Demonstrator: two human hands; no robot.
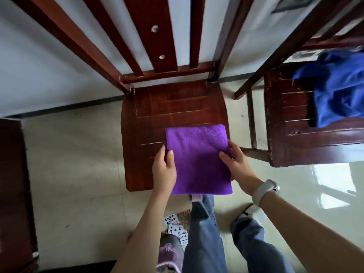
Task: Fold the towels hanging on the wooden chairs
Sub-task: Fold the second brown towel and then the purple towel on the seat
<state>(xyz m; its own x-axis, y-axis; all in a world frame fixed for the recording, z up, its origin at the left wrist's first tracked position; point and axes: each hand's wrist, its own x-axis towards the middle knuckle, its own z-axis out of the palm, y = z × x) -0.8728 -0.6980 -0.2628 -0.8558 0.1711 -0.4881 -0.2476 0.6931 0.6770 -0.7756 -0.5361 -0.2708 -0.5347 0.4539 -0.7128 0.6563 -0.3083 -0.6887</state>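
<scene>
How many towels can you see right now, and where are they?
2. A folded purple towel lies on the middle chair's seat, held by the left hand and right hand. A rumpled blue towel sits on the right chair. Others may be out of frame.
</scene>
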